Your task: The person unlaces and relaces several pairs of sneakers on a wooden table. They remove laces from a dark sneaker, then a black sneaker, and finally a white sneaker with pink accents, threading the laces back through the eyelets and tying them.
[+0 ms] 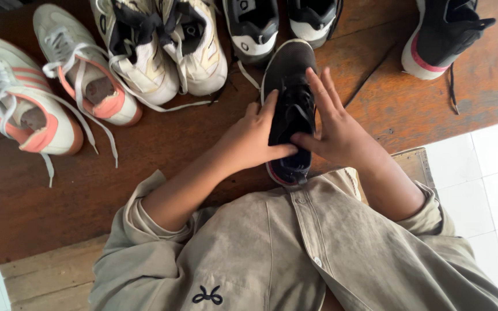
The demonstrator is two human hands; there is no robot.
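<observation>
While both hands close around the black sneaker (pixel 290 109) at the centre of the frame, the work looks to be at its tongue or laces. The left hand (pixel 253 140) clasps the shoe's near side, thumb pressed onto the upper; the right hand (pixel 336 129) rests against the other side with fingers spread and thumb on the tongue. The shoe stands on the brown wooden table (pixel 162 144), toe pointing up-frame. Next, I judge, comes steadying the shoe and working the laces.
</observation>
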